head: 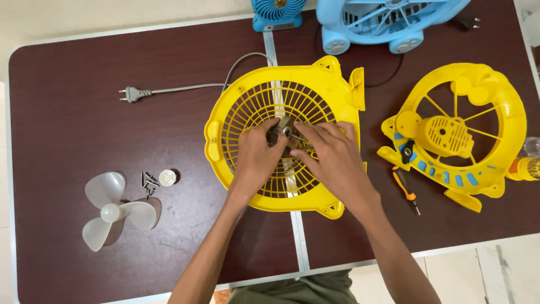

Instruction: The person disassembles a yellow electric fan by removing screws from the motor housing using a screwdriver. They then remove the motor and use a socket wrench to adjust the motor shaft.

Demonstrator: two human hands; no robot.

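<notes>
Fan blade (pixel 115 211): a translucent white three-lobed blade lay loose near the tabletop's left front corner, off its shaft.
Screws (pixel 149 181): a small heap of dark screws sat just right of the blade, beside a small white round cap (pixel 167 178).
Plug (pixel 130 94): a grey two-pin plug lay unplugged toward the left rear of the tabletop, its cord running right to the yellow housing.
Left hand (pixel 256 157): it was closed round the left side of the motor, fingers curled on it, steadying it.
Motor (pixel 284 135): a small metal motor with a bare shaft sat at the hub of the grille, half hidden by both hands.
Fan housing (pixel 281 141): the yellow rear shell with its round ribbed grille lay flat at the middle of the tabletop, across the centre seam, blade and front cover already off.
Right hand (pixel 332 155): it lay over the motor's right side, fingertips pinched at the shaft; whether it gripped a small part, I could not tell.
Step in hand: by my judgement, the motor was being worked at its seat in the hub.
Next move: it would call for a firm two-handed hold and care with the thin grille ribs.
Front cover (pixel 458 135): the yellow front frame lay toward the right edge, with a screwdriver (pixel 406 188) just beside it.
Blue fans (pixel 388 19): they stood along the rear edge.
</notes>
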